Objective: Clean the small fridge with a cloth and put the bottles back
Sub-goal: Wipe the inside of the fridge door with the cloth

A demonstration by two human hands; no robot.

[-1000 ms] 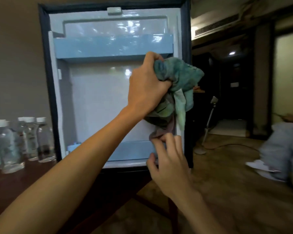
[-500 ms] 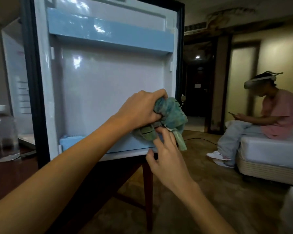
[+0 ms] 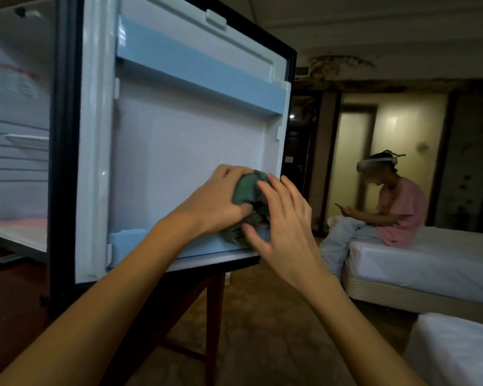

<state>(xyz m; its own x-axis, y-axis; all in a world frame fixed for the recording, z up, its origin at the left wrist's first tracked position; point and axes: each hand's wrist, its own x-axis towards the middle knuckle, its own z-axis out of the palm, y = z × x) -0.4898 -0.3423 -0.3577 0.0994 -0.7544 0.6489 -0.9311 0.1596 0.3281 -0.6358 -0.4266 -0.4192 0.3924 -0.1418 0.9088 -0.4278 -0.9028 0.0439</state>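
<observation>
My left hand (image 3: 221, 201) fists the cloth (image 3: 248, 190) at five o'clock on the door (image 3: 179, 151), right hand (image 3: 285, 221) spread against it; soft, limp, probably light, best gripped wadded.

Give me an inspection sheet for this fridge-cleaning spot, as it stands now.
Surface: open fridge door, pale inner panel, two blue door shelves.
Job's things: green cloth bunched at the lower door shelf; bottles not in view.
Clutter: nothing seen.
Hands: left hand grips the cloth; right hand rests on it, fingers fairly straight.
Cables: nothing seen.
Surroundings: fridge interior at left; a person sits on a bed at right.
</observation>
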